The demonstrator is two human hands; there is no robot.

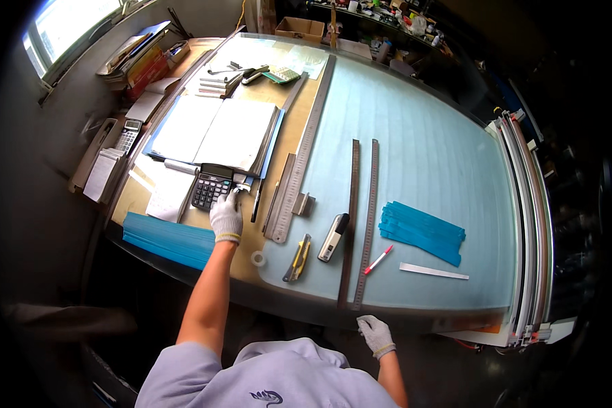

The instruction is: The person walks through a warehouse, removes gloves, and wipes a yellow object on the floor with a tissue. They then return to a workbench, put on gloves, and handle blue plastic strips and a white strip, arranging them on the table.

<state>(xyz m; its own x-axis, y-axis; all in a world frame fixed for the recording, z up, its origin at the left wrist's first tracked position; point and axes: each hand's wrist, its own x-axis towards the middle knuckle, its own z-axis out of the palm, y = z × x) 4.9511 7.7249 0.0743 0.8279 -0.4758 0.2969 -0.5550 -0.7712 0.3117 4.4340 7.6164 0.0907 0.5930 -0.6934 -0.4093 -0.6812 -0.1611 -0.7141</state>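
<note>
White knit glove on your left hand, arm stretched forward over the bench. The fingers were curled onto the right edge of the black calculator, fingertips touching it beside a small pale object I could not make out at this distance. The calculator lay on the brown board just below the open ledger and left of a black pen.

Your right hand, also gloved, rested at the near edge of the glass-topped table, fingers loosely bent and holding nothing, just below the ends of the two long steel rulers.

Between the hands lay a yellow utility knife, a small roll of clear tape and a black-and-silver stapler-like tool. A red pen sat right of the rulers, with a stack of blue strips and one white strip further right. Blue sheets were piled at the table's near left corner.
</note>
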